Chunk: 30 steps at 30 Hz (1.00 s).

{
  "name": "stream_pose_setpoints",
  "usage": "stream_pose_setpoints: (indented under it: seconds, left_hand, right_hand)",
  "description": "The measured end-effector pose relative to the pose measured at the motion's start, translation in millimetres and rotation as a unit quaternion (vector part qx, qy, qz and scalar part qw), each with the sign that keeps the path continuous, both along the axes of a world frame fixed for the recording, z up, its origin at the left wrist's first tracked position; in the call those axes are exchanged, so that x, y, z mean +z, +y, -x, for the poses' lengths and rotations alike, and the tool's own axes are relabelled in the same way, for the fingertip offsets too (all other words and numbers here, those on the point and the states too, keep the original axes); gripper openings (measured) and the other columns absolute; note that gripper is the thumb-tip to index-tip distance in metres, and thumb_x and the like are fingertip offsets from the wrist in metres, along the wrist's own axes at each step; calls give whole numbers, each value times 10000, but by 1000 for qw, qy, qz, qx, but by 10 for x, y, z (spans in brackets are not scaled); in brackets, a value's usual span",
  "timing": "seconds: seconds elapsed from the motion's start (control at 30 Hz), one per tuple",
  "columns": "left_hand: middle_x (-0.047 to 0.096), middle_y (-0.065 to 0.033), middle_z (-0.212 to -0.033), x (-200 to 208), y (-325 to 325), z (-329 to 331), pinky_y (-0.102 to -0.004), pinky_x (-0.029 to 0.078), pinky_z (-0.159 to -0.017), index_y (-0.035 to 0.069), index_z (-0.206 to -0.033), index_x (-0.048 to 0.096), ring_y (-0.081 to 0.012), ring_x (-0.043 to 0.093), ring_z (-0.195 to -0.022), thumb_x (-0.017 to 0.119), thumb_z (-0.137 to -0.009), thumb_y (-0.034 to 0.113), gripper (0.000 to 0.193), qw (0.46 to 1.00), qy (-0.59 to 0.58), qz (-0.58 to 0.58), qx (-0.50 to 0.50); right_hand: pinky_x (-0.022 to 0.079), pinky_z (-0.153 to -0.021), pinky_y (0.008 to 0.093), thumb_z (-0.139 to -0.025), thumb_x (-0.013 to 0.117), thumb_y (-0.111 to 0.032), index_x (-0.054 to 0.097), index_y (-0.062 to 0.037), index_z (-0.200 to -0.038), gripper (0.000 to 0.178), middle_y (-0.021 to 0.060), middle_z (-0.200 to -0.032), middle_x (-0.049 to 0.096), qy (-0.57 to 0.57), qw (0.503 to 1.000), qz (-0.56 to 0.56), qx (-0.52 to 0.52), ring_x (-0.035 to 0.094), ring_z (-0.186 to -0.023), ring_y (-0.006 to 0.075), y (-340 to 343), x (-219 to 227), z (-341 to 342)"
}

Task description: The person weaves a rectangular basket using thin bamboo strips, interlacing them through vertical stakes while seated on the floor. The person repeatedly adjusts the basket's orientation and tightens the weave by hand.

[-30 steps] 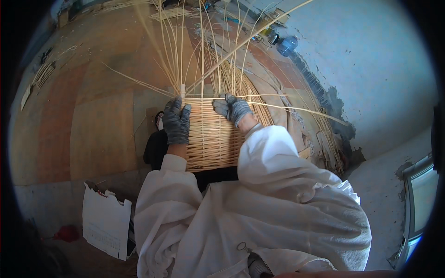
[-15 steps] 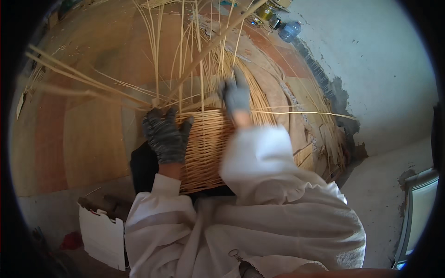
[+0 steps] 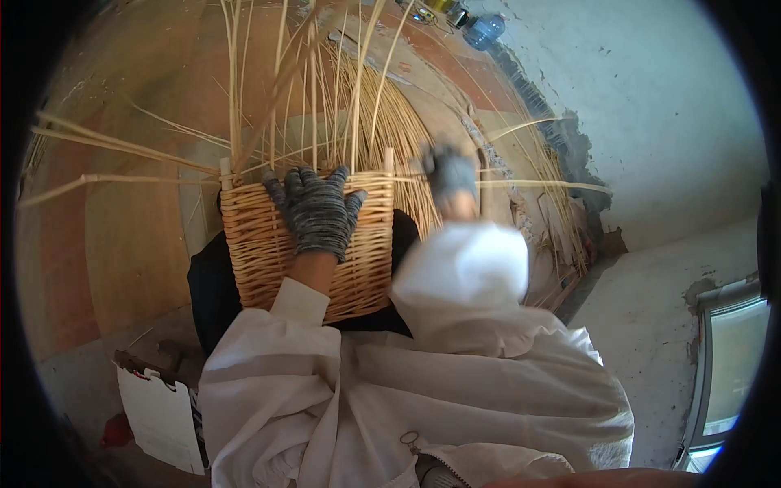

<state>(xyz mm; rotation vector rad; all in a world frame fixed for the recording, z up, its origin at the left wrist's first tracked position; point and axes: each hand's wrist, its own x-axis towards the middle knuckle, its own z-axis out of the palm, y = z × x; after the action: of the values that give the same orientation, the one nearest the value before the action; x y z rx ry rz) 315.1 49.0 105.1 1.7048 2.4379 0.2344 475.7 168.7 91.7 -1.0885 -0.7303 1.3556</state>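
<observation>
A woven wicker basket [image 3: 366, 268] rests on my lap, long upright stakes rising from its far edge and a short thick peg [image 3: 389, 161] at its far right corner. My left hand [image 3: 313, 211], in a grey striped glove, lies on the wickerwork with fingers spread at the far edge among the stakes. Off the basket's right side is my right hand [image 3: 451, 175], also gloved. Motion smears its fingers, so whether they grip anything is hidden. A pale willow rod [image 3: 541, 184] stretches out to the right beside that hand.
A large bundle of loose willow rods [image 3: 390, 106] lies on the floor beyond the basket. A clear plastic bottle [image 3: 484, 31] stands near the wall [image 3: 651, 122] at the far right. At the lower left is a white carton [image 3: 159, 415]. Several rods stick out leftward from the basket.
My left hand has shifted from the basket's left corner to the middle of its far edge. My right hand has moved away to the right, uncovering the right corner. The basket sits farther left in view.
</observation>
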Motion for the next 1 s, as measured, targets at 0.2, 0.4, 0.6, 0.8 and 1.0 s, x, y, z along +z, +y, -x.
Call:
stream_pose_setpoints:
  seconds: [0.2,0.4,0.6,0.8,1.0]
  left_hand:
    - [438,-149,-1241,-382,-507,291,-481,269,-1020,151,-1117,591,-313,360,-1206,605,-795,386,399,882,-87,-461,-37]
    - [528,-49,-964,-340,-376,1661,-269,449,-808,19,-1226,451,-168,518,-904,784,-620,262,733,714,-659,-203,-125]
    - [539,-56,-991,-425,-131,2144,-293,445,-825,18,-1227,455,-176,515,-940,793,-607,232,738,646,-706,-70,-281]
    - [549,-64,-1017,-507,-142,2266,-317,441,-842,17,-1227,459,-183,513,-975,803,-594,202,744,638,-710,-57,-293]
    - [558,-66,-1052,-616,-231,2333,-322,428,-864,21,-1242,452,-189,512,-1011,812,-559,164,785,657,-707,-77,-252]
  right_hand:
    - [543,-658,347,-864,572,-297,537,32,-1039,374,162,-913,623,-276,954,-19,119,622,-835,242,-448,181,-415]
    - [473,-537,252,-836,606,-218,638,-2,-858,219,86,-697,633,-512,709,-450,182,582,-562,153,-993,588,1455]
    - [497,-517,317,-914,469,-264,608,-38,-761,306,85,-606,580,-445,721,-492,199,581,-534,208,-1219,300,1877]
    - [523,-531,284,-872,547,-209,594,-47,-780,192,67,-621,587,-229,874,-276,326,588,-551,148,-1318,434,1984]
    - [401,-403,262,-881,516,-158,542,-77,-833,97,82,-653,535,-75,967,71,233,535,-554,209,-614,11,1089]
